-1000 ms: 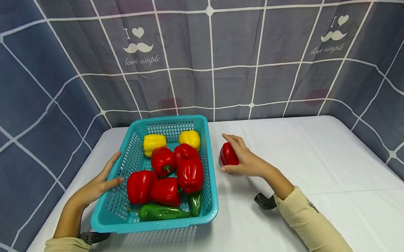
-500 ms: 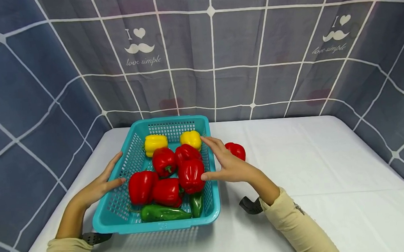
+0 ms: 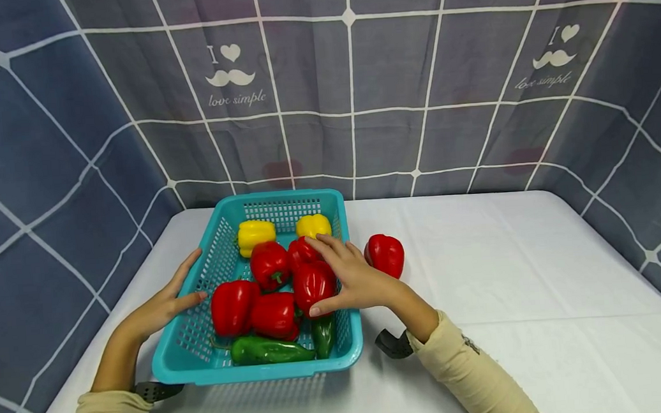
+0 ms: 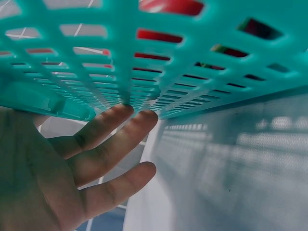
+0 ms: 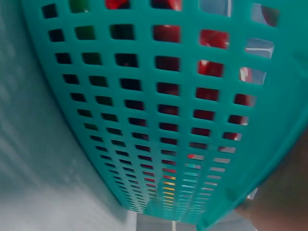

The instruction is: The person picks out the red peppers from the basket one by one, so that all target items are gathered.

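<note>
A turquoise plastic basket (image 3: 173,345) holds several red bell peppers (image 3: 236,306), two yellow bell peppers (image 3: 256,235) and two long green peppers (image 3: 271,349). My left hand (image 3: 156,311) rests on the left side of the basket, thumb over the rim. In the left wrist view its other fingers (image 4: 113,149) lie straight along the outer wall. Over the basket's right rim reaches my right hand (image 3: 355,278), thumb and fingers spread around a red bell pepper (image 3: 313,282). The right wrist view shows mostly the basket's outer wall (image 5: 144,101).
One red bell pepper (image 3: 385,255) lies on the white-covered table (image 3: 514,283), right of the basket and behind the right hand. Grey curtains (image 3: 390,68) with white lines hang at the back and both sides.
My right hand has left the red bell pepper on the table and moved left, over the rim and onto a red pepper inside the basket. The left hand stays put.
</note>
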